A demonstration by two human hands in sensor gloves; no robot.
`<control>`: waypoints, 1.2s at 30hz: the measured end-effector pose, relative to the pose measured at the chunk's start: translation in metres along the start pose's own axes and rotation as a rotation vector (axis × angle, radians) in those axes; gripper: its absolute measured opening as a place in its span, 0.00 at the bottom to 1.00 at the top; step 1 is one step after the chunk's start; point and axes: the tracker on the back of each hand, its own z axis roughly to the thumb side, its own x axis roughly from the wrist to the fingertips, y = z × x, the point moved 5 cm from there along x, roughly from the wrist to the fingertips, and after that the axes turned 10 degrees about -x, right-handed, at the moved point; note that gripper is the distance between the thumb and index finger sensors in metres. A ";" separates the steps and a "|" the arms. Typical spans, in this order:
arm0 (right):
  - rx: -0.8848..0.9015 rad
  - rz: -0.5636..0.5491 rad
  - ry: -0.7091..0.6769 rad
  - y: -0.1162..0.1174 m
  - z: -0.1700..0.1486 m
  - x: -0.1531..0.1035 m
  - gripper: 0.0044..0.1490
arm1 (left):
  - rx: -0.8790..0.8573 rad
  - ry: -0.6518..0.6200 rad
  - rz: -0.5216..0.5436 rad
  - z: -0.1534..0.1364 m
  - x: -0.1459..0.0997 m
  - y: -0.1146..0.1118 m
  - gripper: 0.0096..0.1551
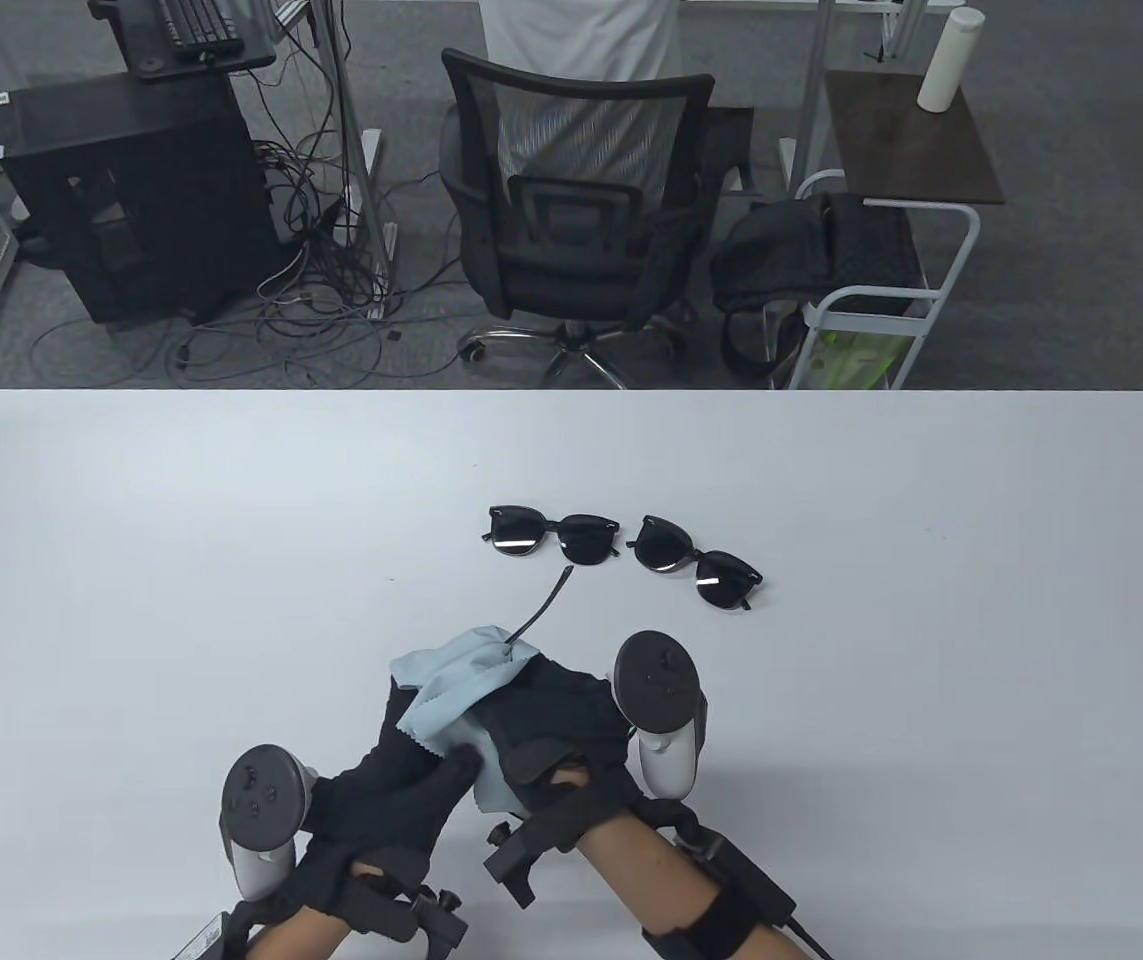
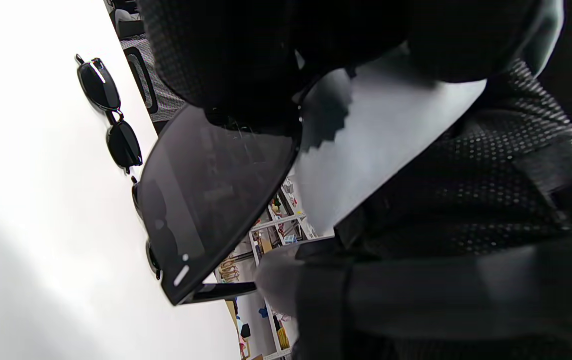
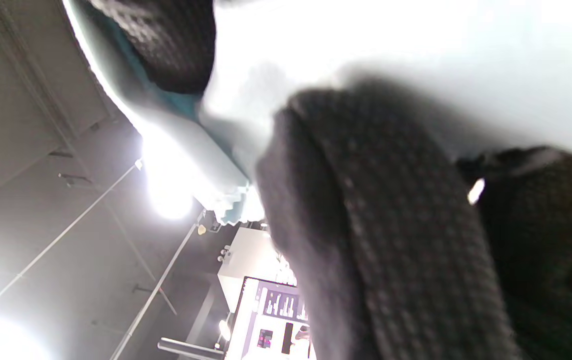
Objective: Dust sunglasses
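Note:
Low over the table's front, both hands meet around a third pair of black sunglasses (image 2: 216,200) wrapped in a light blue cloth (image 1: 451,690). One temple arm (image 1: 543,603) sticks out towards the far side. My left hand (image 1: 426,760) grips the frame, thumb on top of the cloth. My right hand (image 1: 541,700) curls over the cloth and pinches it against the glasses. The cloth (image 2: 390,135) lies behind the dark lens in the left wrist view and shows as a pale fold (image 3: 186,145) in the right wrist view.
Two more black sunglasses lie side by side mid-table, one at the left (image 1: 551,535) and one at the right (image 1: 696,562), also seen in the left wrist view (image 2: 108,110). Beyond the white table's (image 1: 131,520) far edge stands an office chair (image 1: 576,200).

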 end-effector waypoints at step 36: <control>-0.175 -0.179 -0.030 -0.035 0.033 -0.014 0.29 | -0.035 0.020 0.112 -0.004 0.002 0.029 0.57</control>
